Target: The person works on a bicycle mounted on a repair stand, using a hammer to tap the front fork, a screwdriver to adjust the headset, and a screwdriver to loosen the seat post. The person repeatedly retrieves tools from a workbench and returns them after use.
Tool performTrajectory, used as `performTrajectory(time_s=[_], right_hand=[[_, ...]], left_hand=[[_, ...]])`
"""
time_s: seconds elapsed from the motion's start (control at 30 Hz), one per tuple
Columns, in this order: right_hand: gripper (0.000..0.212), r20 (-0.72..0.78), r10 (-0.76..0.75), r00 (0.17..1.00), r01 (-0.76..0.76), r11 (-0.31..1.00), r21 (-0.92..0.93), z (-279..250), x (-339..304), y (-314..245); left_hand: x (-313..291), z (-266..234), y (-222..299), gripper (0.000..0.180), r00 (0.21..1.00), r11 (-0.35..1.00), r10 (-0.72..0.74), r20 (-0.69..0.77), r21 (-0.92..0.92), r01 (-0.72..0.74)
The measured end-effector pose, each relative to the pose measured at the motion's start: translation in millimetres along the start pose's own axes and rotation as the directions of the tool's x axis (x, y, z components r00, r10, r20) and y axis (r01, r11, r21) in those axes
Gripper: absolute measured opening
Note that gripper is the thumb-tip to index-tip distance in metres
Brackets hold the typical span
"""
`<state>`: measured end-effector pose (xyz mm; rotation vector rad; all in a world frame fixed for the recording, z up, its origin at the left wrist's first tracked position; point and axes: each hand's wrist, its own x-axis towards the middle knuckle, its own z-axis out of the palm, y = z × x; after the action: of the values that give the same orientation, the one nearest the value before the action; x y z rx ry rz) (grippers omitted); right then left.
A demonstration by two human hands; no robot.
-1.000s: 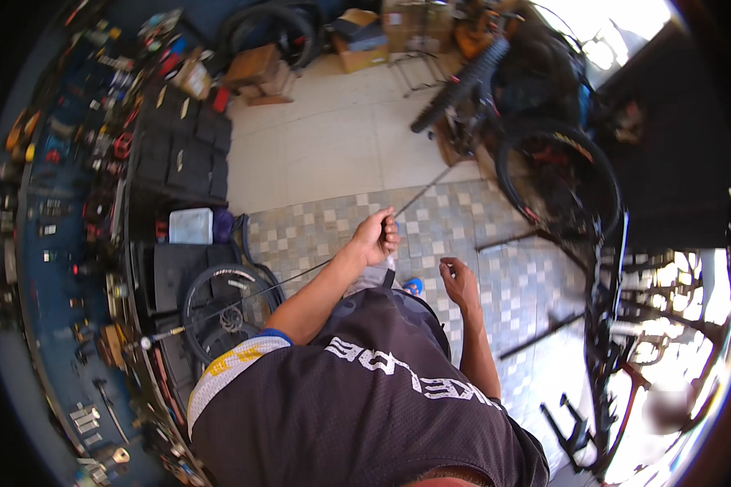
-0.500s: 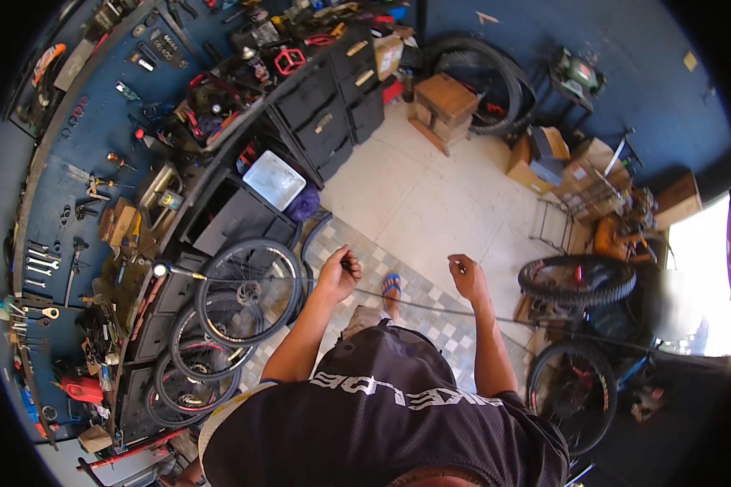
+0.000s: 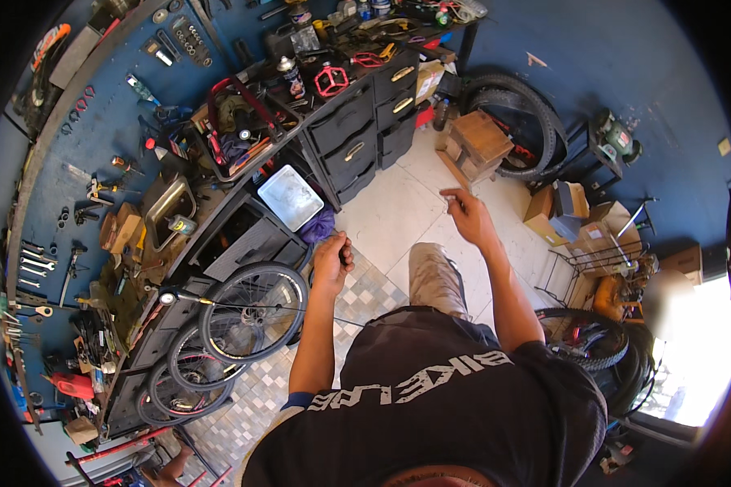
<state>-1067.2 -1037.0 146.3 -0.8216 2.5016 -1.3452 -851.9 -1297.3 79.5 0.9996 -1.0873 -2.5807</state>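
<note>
My left hand (image 3: 333, 261) is in mid-air to the left of my body, its fingers curled in; whether something small is inside them is hidden. Farther forward on the right hangs my right hand (image 3: 468, 217), index finger stretched out and the other fingers loosely bent, with nothing seen in it. Neither hand touches anything around it. Nearest to my left hand are a purple cloth (image 3: 317, 226) and a white tray (image 3: 291, 199) by the workbench. Ahead of my right hand stands a wooden box stool (image 3: 481, 138) on the floor.
Several bicycle wheels (image 3: 253, 312) lean along the dark drawers at left. Tools crowd the workbench and blue pegboard. Ahead are a drawer cabinet (image 3: 343, 122) and tyres (image 3: 536, 109). Cardboard boxes (image 3: 605, 231), a wire rack (image 3: 562, 272) and another wheel (image 3: 585, 337) line the right side.
I have moved forward, nearer the drawers and the stool, and one leg has swung ahead. My right hand has risen forward with its index finger extended; the left stays curled.
</note>
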Motion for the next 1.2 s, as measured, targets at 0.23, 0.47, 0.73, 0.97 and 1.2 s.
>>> performTrajectory(time_s=[0.23,0.47,0.73,0.97,1.2], right_hand=[[0.025,0.092,-0.191,0.977,0.186,0.981,0.061,38,162,-16],[0.024,0.210,-0.198,0.957,0.183,0.979,0.089,74,325,92],[0.024,0.362,0.114,0.925,-0.147,0.987,0.064,-2,472,165],[0.024,0.270,0.079,0.960,-0.124,0.980,0.155,-29,574,180],[0.024,0.258,-0.247,0.934,0.168,0.942,0.290,-39,666,75]], left_hand=[[118,25,41,0.011,0.979,0.937,0.169,-0.113,0.327,-0.124],[357,126,161,0.028,0.931,0.816,0.355,0.082,0.460,-0.351],[672,250,340,0.019,0.916,0.510,0.400,-0.018,0.835,-0.206],[809,244,389,0.019,0.842,0.357,0.516,-0.154,0.933,-0.049],[744,263,408,0.035,0.878,0.514,0.477,-0.042,0.824,-0.240]])
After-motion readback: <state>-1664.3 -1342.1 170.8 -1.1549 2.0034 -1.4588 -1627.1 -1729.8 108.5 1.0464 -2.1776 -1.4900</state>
